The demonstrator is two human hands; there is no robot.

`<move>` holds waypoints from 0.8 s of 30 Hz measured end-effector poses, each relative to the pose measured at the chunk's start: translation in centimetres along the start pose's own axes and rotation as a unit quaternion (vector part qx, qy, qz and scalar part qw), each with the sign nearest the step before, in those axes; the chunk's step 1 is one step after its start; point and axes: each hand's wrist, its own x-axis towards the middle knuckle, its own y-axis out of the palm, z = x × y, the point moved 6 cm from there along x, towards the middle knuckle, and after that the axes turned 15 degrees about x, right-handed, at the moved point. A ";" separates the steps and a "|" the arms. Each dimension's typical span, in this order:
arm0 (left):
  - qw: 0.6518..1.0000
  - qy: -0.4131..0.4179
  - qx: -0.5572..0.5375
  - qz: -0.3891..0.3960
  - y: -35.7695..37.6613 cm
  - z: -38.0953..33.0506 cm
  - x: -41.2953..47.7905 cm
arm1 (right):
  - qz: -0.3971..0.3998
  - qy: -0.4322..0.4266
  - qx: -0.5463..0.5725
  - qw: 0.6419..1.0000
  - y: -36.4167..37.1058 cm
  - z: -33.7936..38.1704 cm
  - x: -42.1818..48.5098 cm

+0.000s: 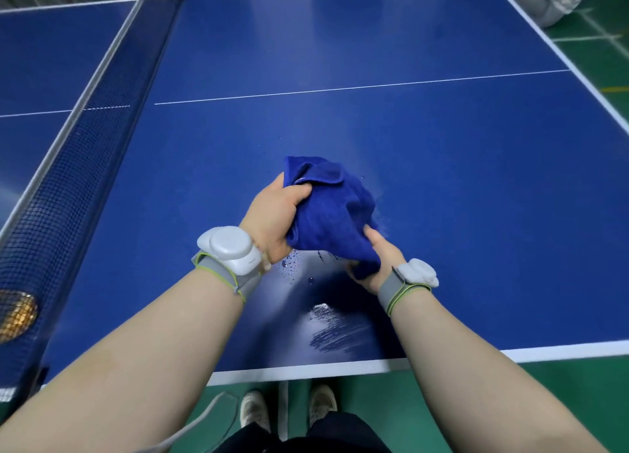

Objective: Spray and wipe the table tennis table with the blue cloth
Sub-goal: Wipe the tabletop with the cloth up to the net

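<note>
Now the left hand (275, 219) and right hand (377, 262) hold the bunched blue cloth (332, 211) over the table-tennis counter (442, 146).
Left fingers curl round its upper edge and right fingers grip the lower corner. The cloth seems lifted just off the surface, droplets (291, 265) beneath it and a wet smear (337, 333) nearer the person. The net (68, 166) stands to the left.

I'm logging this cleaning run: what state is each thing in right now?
blue cloth: bunched up, gripped by both hands.
left hand: grips the cloth's upper part.
right hand: grips its lower end.
table: wet near the front edge, with droplets and smeared streaks.
net: standing, stretched across.
</note>
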 end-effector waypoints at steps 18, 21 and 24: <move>0.950 -0.155 0.270 -0.001 -6.2 7.1 3.1 | 0.099 -0.146 -0.141 0.974 8.0 -4.1 -2.6; 0.949 -0.161 0.268 0.045 -6.4 6.7 3.1 | 0.118 -0.128 -0.116 0.978 9.4 -4.8 -3.3; 0.954 -0.191 0.189 0.136 -5.9 5.9 2.0 | 0.119 -0.154 -0.161 0.967 10.3 -5.1 -3.8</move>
